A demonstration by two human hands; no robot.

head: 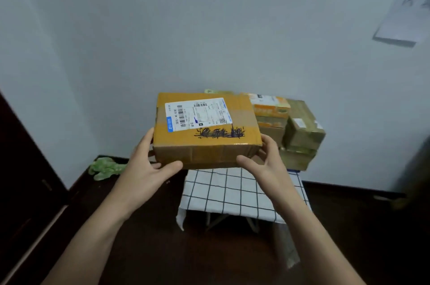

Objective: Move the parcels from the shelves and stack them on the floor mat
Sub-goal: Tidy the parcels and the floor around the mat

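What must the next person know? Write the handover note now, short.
Left hand and right hand grip the labelled parcel by its two ends, above the checked cloth.
Done: stacked parcels sit at the cloth's far right.
Left: set this parcel on or beside that stack. The shelves are out of view, so the remaining count is unknown.

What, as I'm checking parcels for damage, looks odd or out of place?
The held parcel has black scribble across its top below the label, perhaps blotting out writing. A green soft toy lies on the floor by the wall.
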